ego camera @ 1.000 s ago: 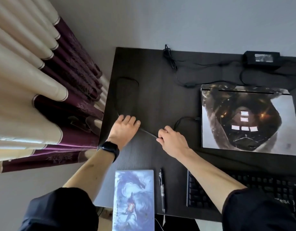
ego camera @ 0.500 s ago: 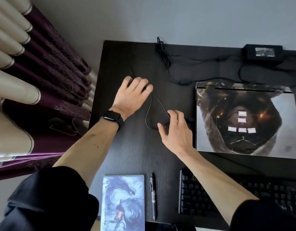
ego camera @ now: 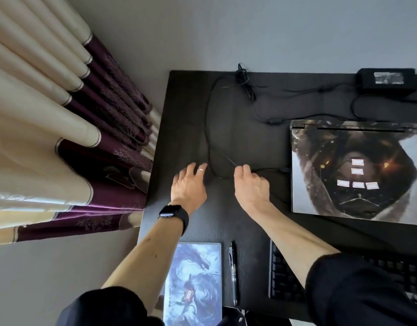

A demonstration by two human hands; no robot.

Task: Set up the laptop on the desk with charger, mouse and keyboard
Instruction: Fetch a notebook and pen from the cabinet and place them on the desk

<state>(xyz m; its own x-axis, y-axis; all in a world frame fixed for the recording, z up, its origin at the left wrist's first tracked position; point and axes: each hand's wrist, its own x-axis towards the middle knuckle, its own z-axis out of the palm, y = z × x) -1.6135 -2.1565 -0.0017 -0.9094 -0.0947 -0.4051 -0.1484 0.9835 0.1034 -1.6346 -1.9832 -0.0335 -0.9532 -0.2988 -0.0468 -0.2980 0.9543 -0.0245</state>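
right hand (ego camera: 251, 188) pinching the thin black cable (ego camera: 208, 137) just left of the closed laptop (ego camera: 358, 170)

left hand (ego camera: 190, 184) rests open, fingers spread, left of the cable loop; cable runs lengthwise away from the hands toward the table's (ego camera: 238, 220) far edge. laptop's right side is cut off.

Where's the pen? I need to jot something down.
In the head view, the pen lies on the desk's near edge, between the tablet on its left and the keyboard on its right.

black desk (ego camera: 191, 118); laptop (ego camera: 358, 170), keyboard (ego camera: 287, 278), charger (ego camera: 388, 78), pen (ego camera: 233, 271)
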